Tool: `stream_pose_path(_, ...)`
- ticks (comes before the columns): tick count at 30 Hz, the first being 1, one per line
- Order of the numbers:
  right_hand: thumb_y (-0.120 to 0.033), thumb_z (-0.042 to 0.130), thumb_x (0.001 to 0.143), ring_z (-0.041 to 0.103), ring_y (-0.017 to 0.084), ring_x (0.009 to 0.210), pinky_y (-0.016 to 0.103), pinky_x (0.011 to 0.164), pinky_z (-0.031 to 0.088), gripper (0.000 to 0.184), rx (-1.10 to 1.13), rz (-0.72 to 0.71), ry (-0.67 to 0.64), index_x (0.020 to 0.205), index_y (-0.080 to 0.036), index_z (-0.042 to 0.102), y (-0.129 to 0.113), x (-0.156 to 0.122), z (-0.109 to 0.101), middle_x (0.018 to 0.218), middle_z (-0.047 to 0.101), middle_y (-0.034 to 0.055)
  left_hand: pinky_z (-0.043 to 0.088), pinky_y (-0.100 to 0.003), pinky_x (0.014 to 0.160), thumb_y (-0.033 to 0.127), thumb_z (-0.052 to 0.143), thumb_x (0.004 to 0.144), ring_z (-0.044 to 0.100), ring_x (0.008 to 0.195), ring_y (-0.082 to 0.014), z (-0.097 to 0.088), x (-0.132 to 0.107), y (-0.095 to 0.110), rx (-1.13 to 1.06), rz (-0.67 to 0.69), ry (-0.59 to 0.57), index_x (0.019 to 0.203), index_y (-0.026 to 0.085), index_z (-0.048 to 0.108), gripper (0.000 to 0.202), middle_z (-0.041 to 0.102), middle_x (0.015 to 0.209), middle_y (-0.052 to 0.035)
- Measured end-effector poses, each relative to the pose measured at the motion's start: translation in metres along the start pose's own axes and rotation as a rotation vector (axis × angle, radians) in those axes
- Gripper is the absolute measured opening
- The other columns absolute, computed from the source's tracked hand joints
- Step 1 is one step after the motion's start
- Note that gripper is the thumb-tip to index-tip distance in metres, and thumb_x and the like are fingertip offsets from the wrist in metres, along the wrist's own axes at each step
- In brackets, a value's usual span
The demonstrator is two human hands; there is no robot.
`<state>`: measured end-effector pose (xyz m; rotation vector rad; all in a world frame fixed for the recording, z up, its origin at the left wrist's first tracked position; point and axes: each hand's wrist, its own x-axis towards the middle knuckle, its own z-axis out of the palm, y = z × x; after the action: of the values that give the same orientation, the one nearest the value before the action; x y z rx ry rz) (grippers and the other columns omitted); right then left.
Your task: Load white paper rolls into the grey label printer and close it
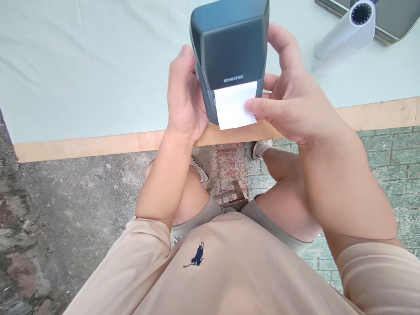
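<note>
A dark blue-grey label printer [229, 48] is held up above the table's front edge. A white label [233, 105] sticks out of its slot. My left hand [183, 100] is wrapped round the printer's left side. My right hand [288, 100] cups the right side, and its thumb presses on the right edge of the white label with the fingers curled behind the printer.
The table [82, 65] has a pale cloth and a wooden front edge [82, 146]. A white label roll [348, 35] lies at the back right beside a grey tray [393, 22]. Below are my knees, a wooden stool and a paved floor.
</note>
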<state>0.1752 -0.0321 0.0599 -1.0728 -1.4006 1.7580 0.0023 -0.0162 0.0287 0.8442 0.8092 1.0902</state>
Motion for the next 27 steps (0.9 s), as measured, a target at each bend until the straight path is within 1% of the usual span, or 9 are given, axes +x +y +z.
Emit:
stream_pose_path(5, -0.02, 0.069, 0.068, 0.061, 0.01, 0.091, 0.019, 0.065, 0.05, 0.086, -0.001, -0.044, 0.083, 0.135, -0.033, 0.016, 0.001, 0.002, 0.0, 0.111, 0.059, -0.0004, 0.046, -0.034, 0.09, 0.046, 0.041, 0.084, 0.053, 0.11, -0.023, -0.006, 0.004, -0.003, -0.025, 0.111, -0.035, 0.091, 0.028, 0.059, 0.026, 0.062, 0.108, 0.0002)
stream_pose_path(10, -0.027, 0.067, 0.071, 0.06, 0.01, 0.081, 0.021, 0.062, 0.048, 0.074, -0.022, -0.051, 0.11, 0.13, -0.028, 0.021, 0.004, 0.005, -0.001, 0.095, 0.062, -0.0006, 0.044, -0.036, 0.098, 0.04, 0.048, 0.083, 0.05, 0.118, -0.0244, -0.01, 0.006, -0.008, -0.041, 0.066, 0.023, 0.087, 0.025, 0.059, 0.019, 0.064, 0.1, -0.0019)
stream_pose_path(14, -0.023, 0.065, 0.071, 0.06, 0.01, 0.082, 0.024, 0.065, 0.051, 0.069, -0.154, -0.045, 0.143, 0.127, -0.023, 0.025, 0.0, 0.003, -0.002, 0.106, 0.06, 0.0035, 0.044, -0.038, 0.098, 0.031, 0.047, 0.081, 0.055, 0.105, -0.0236, -0.012, 0.008, -0.009, -0.058, 0.081, -0.052, 0.086, 0.024, 0.061, 0.016, 0.065, 0.094, -0.0032)
stream_pose_path(18, -0.015, 0.065, 0.065, 0.052, 0.013, 0.11, 0.02, 0.069, 0.05, 0.059, -0.431, -0.137, 0.325, 0.118, -0.023, 0.04, -0.01, -0.003, 0.001, 0.13, 0.047, 0.003, 0.046, -0.037, 0.098, 0.038, 0.055, 0.077, 0.055, 0.107, -0.0241, -0.014, 0.008, -0.012, 0.002, 0.017, 0.004, 0.085, 0.027, 0.061, 0.015, 0.066, 0.095, -0.0013)
stream_pose_path(20, -0.019, 0.067, 0.065, 0.048, 0.013, 0.115, 0.018, 0.064, 0.047, 0.059, -0.569, -0.201, 0.404, 0.118, -0.024, 0.042, -0.015, -0.005, 0.003, 0.134, 0.041, 0.0009, 0.047, -0.037, 0.1, 0.041, 0.054, 0.079, 0.054, 0.114, -0.0246, -0.014, 0.007, -0.013, 0.001, -0.031, 0.049, 0.087, 0.026, 0.061, 0.019, 0.067, 0.092, -0.0017)
stream_pose_path(22, -0.031, 0.066, 0.07, 0.051, 0.011, 0.103, 0.018, 0.061, 0.045, 0.048, -0.652, -0.285, 0.476, 0.112, -0.024, 0.045, -0.018, -0.005, 0.005, 0.123, 0.047, 0.0005, 0.048, -0.038, 0.1, 0.05, 0.049, 0.081, 0.054, 0.119, -0.0255, -0.012, 0.004, -0.013, -0.017, -0.09, 0.097, 0.093, 0.024, 0.063, 0.032, 0.067, 0.085, -0.003)
stream_pose_path(24, -0.039, 0.062, 0.076, 0.053, 0.008, 0.086, 0.02, 0.064, 0.045, 0.031, -0.66, -0.411, 0.576, 0.094, -0.02, 0.047, -0.019, -0.002, 0.004, 0.098, 0.051, 0.0007, 0.05, -0.038, 0.098, 0.057, 0.047, 0.08, 0.055, 0.119, -0.026, -0.008, 0.001, -0.011, -0.025, -0.127, 0.101, 0.097, 0.022, 0.063, 0.042, 0.066, 0.079, -0.0034)
stream_pose_path(25, -0.04, 0.059, 0.079, 0.052, 0.006, 0.076, 0.021, 0.064, 0.046, 0.027, -0.635, -0.46, 0.631, 0.084, -0.018, 0.045, -0.019, 0.001, 0.004, 0.086, 0.048, 0.0005, 0.051, -0.037, 0.098, 0.057, 0.05, 0.079, 0.056, 0.119, -0.0258, -0.006, -0.001, -0.01, -0.02, -0.128, 0.069, 0.099, 0.022, 0.063, 0.042, 0.066, 0.078, -0.0031)
stream_pose_path(27, -0.04, 0.052, 0.084, 0.049, 0.004, 0.061, 0.021, 0.061, 0.045, 0.031, -0.555, -0.499, 0.727, 0.071, -0.017, 0.037, -0.021, 0.006, 0.001, 0.07, 0.038, 0.0, 0.051, -0.035, 0.098, 0.047, 0.058, 0.079, 0.057, 0.117, -0.0246, 0.001, -0.005, -0.008, -0.012, -0.101, -0.04, 0.103, 0.024, 0.062, 0.034, 0.068, 0.083, -0.0025)
